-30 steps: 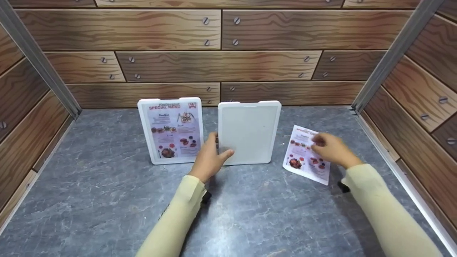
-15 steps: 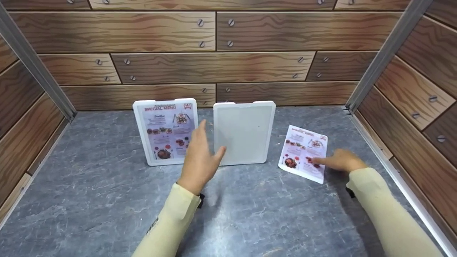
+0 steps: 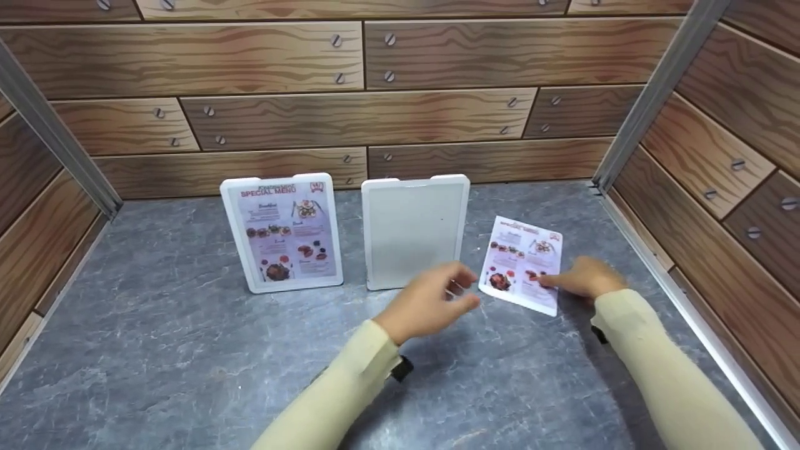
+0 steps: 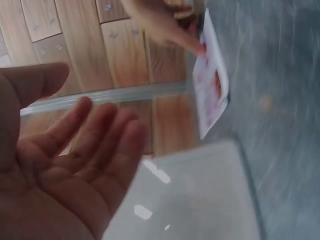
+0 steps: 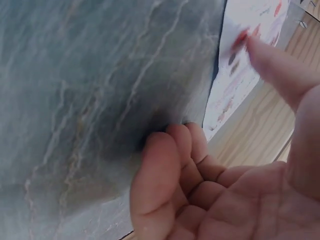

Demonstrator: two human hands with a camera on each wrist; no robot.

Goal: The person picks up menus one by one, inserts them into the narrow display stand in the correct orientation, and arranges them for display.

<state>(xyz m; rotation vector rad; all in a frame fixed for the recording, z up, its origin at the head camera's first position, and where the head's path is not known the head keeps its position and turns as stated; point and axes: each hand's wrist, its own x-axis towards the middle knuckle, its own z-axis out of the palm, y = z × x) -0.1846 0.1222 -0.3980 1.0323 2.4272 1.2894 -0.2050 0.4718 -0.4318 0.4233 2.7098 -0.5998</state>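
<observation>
In the head view my left hand (image 3: 428, 303) is in the air before the lower right part of a blank white display stand (image 3: 412, 231). Its fingers are loosely bent, with nothing between them. A printed menu sheet (image 3: 522, 262) lies to the right, one corner lifting slightly. My right hand (image 3: 587, 278) touches its face with one straight digit, which the right wrist view shows as the thumb (image 5: 280, 70). The other fingers (image 5: 155, 175) curl against the tabletop beside the sheet's edge. The left wrist view shows the left palm (image 4: 65, 190) bare.
A second white stand (image 3: 228, 206) with a menu in it stands upright to the left. Both stands rest on the grey marbled tabletop (image 3: 187, 350). Wood-patterned walls (image 3: 250, 56) with metal corner strips (image 3: 650, 94) close in the back and sides.
My left hand has let go of the blank stand and moved right and nearer to me. My right hand has shifted from the sheet's upper part to its lower right. The head view has turned slightly.
</observation>
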